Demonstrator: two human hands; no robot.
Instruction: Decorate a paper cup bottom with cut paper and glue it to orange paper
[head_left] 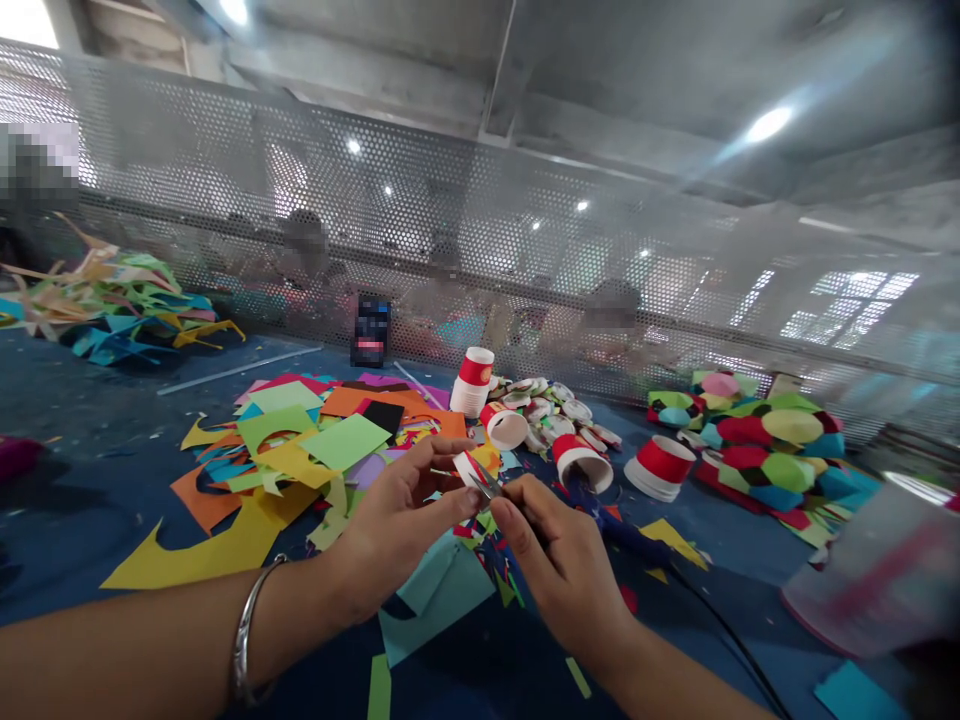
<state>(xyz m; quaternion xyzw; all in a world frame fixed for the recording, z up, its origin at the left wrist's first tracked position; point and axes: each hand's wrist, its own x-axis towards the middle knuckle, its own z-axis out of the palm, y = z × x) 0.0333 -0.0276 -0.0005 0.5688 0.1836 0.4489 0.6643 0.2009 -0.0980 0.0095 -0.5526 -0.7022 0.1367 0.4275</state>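
Observation:
My left hand (397, 520) pinches a small red-and-white disc, a cut paper-cup piece (470, 468), between thumb and fingers. A silver bangle (251, 630) is on that wrist. My right hand (555, 560) is closed around small metal scissors (491, 488), whose tip touches the disc. Both hands hover above the blue table (90, 420), over loose coloured paper scraps (300, 450).
Red-and-white paper cups (474, 380) and a pile of cut cup bottoms (555, 405) lie behind the hands. Finished coloured paper balls (765, 445) are heaped at right. A black cable (720, 630) runs from a glue gun (600, 510). A perforated metal screen (525, 240) backs the table; people sit beyond it.

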